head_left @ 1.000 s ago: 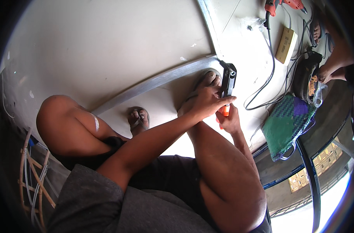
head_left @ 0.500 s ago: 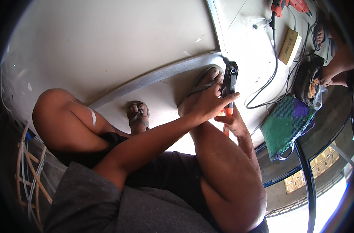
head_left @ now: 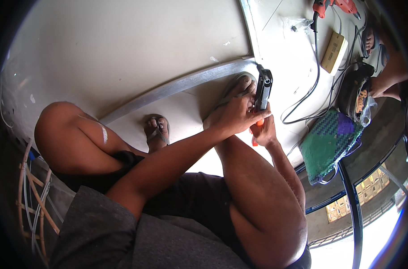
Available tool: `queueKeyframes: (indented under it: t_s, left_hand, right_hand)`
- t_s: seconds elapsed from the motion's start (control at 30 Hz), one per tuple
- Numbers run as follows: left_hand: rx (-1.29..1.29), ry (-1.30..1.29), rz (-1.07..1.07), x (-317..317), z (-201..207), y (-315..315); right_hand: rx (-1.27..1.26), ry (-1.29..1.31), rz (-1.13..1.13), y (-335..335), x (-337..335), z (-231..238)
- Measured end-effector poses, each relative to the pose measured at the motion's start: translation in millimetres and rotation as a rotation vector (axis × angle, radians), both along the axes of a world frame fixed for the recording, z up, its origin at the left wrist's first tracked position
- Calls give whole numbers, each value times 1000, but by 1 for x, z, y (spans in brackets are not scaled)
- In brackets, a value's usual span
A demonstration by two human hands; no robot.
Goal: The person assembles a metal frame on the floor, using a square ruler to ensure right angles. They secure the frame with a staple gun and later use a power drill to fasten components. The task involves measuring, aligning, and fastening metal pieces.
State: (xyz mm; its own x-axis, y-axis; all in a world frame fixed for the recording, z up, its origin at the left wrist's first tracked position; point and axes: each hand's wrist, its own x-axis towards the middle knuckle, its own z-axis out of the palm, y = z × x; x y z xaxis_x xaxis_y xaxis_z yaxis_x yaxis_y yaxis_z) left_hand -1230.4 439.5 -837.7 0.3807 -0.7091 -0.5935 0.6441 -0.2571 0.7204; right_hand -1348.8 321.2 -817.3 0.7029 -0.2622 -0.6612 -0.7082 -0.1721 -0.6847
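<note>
A black hand riveter with orange grips points away from me, above my sandalled right foot. My left hand is closed around its body from the left, thumb stretched across it. Below, my right hand is closed on the orange handles, mostly covering them. An orange tip shows beneath the fingers. Just beyond the tool's head, a long silver metal strip meets a second metal strip at a corner on the floor.
At the upper right are a red power drill, a yellowish box and black cables. A green and purple woven bag and a black bag lie at right. Another person's hand touches the black bag. Wooden sticks stand left.
My right hand has moved up along the riveter's handles, closer to my left hand. Less of the orange handles shows now. The tool's head has shifted slightly left.
</note>
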Motion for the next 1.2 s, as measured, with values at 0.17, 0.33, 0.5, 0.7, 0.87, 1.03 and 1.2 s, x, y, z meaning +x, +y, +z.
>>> queueKeyframes:
  t_s: [0.17, 0.33, 0.5, 0.7, 0.87, 1.03, 1.2]
  left_hand:
    - [155, -93, -41, -2, -1, -2]
    - [130, -251, 21, -3, 0, -5]
    - [186, -237, -239, 8, 6, 1]
    - [302, -70, -332, 9, 25, -3]
    - [246, -94, -202, -3, 18, -3]
    - [262, -11, -171, -8, 7, -8]
    - [268, 57, -224, 2, 5, -11]
  right_hand:
    - [16, -101, -48, -1, -4, -24]
    - [19, -138, -98, -2, -7, -22]
    - [290, 213, -160, -7, -30, 12]
    - [636, 261, -277, -21, -6, 58]
    - [603, 416, -165, -29, 13, 70]
    - [483, 491, -126, -27, 4, 57]
    - [402, 524, -293, -16, 16, 65]
